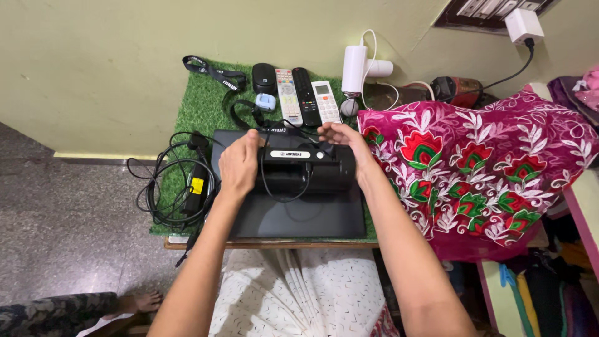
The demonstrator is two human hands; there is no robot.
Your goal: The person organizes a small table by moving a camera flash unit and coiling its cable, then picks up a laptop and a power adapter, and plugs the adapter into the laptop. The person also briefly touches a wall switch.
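A black box-shaped device [306, 167] with a thin cord looped over it rests on a closed dark laptop [299, 215] on a low table. My left hand [240, 163] grips the device's left end. At its right end my right hand [340, 138] holds the top edge, fingers curled over it. A black lanyard [215, 72] trails from behind the device toward the wall.
Three remote controls [306, 93], a black mouse [264, 78] and a white hair dryer [355, 67] lie on the green mat [193, 106] by the wall. A coiled black charger cable [178, 187] sits left. A pink floral cloth [486, 162] covers furniture on the right.
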